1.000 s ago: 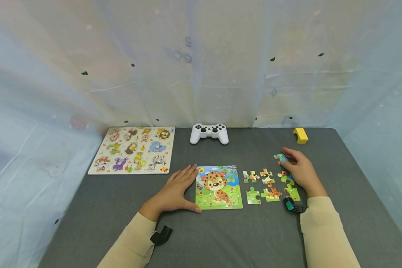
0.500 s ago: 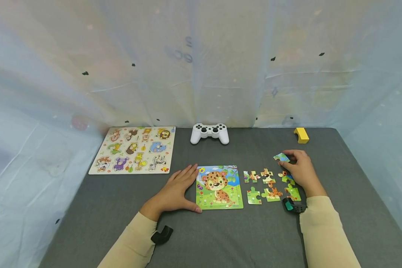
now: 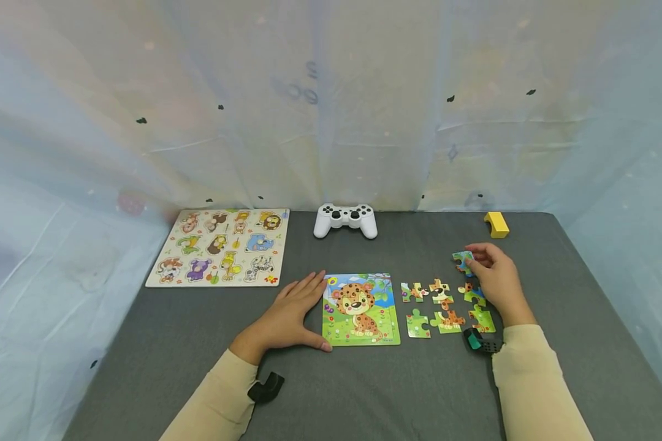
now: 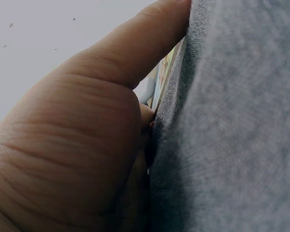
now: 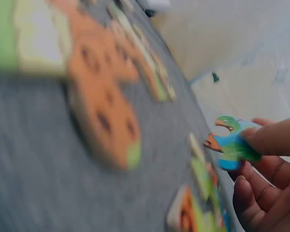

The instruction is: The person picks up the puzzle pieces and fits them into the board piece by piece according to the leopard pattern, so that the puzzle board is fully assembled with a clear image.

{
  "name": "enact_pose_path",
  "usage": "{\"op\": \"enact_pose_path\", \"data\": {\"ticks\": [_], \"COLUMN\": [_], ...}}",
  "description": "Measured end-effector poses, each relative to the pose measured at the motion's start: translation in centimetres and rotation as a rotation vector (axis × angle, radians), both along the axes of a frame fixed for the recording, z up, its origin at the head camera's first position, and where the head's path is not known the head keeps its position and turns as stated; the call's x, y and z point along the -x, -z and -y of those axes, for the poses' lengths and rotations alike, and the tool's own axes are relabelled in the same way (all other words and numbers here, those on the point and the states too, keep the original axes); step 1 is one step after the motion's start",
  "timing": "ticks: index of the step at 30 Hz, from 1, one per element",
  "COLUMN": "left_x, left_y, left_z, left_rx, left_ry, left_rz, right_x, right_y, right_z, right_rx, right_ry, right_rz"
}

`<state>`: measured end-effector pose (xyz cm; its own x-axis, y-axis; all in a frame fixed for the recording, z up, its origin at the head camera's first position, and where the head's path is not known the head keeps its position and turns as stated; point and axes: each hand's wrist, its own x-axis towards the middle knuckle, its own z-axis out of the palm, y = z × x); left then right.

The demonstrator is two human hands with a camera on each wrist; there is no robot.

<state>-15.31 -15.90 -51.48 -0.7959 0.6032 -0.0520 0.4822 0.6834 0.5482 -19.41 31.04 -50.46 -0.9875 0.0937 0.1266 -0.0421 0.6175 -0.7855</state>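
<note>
My left hand [image 3: 289, 315] lies with fingers extended along the left edge of a square leopard picture board [image 3: 386, 337]; in the left wrist view its thumb [image 4: 135, 46] crosses in front of the grey cloth. Thumb and fingers of my right hand [image 3: 501, 285] pinch a blue-and-green jigsaw piece [image 3: 462, 261] behind the loose pieces. In the right wrist view this jigsaw piece [image 5: 232, 145] shows green leaves, blue and a bit of orange. Between board and right hand, several loose jigsaw pieces [image 3: 417, 324] lie in two rows, with orange spotted leopard parts and green grass.
An animal puzzle board [image 3: 237, 245] lies at the back left of the grey table [image 3: 364, 398]. A white game controller [image 3: 345, 220] sits at the back middle, and a yellow block [image 3: 496, 225] at the back right. Pale sheeting [image 3: 375, 122] hangs behind.
The jigsaw piece in my right hand has turned and moved slightly, so more of its printed face shows. My left hand and the leopard board have stayed put.
</note>
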Motion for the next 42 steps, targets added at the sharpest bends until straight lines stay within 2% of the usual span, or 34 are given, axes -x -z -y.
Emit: {"op": "enact_pose_path", "data": {"ticks": [12,19,27,37,42], "left_x": [0.0,0.0,0.0,0.1,0.0], "left_y": [0.1,-0.1,0.0,0.3,0.1], "left_z": [0.0,0.1,0.0,0.0,-0.1], "left_rx": [0.008,0.011,0.022,0.031,0.034], "left_ry": [0.001,0.006,0.006,0.006,0.001], "left_rz": [-0.004,-0.001,-0.007,-0.014,-0.012], "right_x": [-0.1,-0.6,-1.1,-2.1,-2.4], "right_y": [-1.4,-2.4,-1.9,-0.7,-0.4], "right_z": [2.3,5.1,9.0,12.7,13.7], "right_rx": [0.014,0.059,0.176,0.253,0.248], "right_ry": [-0.074,-0.197,-0.333,-0.408,-0.410], "right_rz": [-0.006,0.017,0.064,0.147,0.186]}}
